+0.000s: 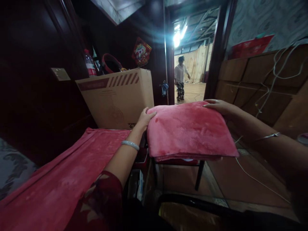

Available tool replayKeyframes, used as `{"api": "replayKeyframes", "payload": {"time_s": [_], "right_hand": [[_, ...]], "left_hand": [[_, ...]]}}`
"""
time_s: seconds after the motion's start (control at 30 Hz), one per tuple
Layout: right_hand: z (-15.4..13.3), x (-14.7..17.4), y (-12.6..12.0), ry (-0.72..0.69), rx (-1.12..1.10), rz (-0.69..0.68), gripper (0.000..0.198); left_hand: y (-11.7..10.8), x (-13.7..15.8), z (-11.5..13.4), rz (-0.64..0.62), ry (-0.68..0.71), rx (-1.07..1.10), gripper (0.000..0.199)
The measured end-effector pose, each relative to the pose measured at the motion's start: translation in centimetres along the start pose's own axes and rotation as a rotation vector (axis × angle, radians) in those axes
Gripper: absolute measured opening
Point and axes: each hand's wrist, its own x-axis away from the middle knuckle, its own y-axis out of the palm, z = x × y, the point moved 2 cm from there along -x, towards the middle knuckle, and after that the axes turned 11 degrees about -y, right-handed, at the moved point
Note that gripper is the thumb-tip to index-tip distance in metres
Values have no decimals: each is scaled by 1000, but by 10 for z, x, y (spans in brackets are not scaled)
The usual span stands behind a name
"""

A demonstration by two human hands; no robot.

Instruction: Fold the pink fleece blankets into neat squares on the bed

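Observation:
A folded pink plush blanket (187, 131) lies on a dark-legged seat (199, 175), its layers showing along the near edge. My left hand (145, 119) grips its far left corner, thumb on top and the other fingers partly hidden at the side. At the far right corner, my right hand (218, 106) is closed around the edge, with some fingers out of sight beneath. Another pink cloth (64, 173) is spread to the left, below my left forearm.
Behind the spread cloth stands a large cardboard box (115, 99), with a bottle (90, 64) near its top. A person (180, 77) stands beyond the doorway. White cables (269, 86) hang over wooden drawers (255, 73); a thin cord (260, 186) crosses the tiled floor.

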Motion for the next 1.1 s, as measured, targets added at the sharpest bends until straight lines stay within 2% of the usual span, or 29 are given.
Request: {"api": "replayKeyframes", "payload": {"time_s": [0.13,0.27,0.37,0.5,0.6,0.7,0.83,0.9,0.97,1.0,1.1], "right_hand": [[3,-10,-9,-11,242,-7,53],[4,-12,-10,-70,356,25,49],[5,-5,-5,-43,275,33,55],[-1,9,4,24,-58,48,68],[-3,16,4,45,-195,115,67],[3,18,0,38,-185,176,62],[14,25,-2,88,-141,40,54],[12,30,-4,73,17,-15,54],[4,32,-5,-28,359,8,63],[-2,33,-4,-143,524,15,71],[-19,37,17,-636,748,38,97]], "left_hand": [[-1,3,-1,14,45,-45,73],[-2,4,-3,52,79,-107,70],[-1,6,-2,36,91,-116,72],[3,9,5,10,110,-71,76],[7,9,8,2,149,6,77],[11,9,5,-35,178,37,73],[15,11,-4,-74,111,-58,63],[15,16,-6,-34,132,-146,68],[14,25,-9,44,172,-297,76],[13,32,-11,98,190,-389,79],[7,67,-19,191,394,-689,77]]}}
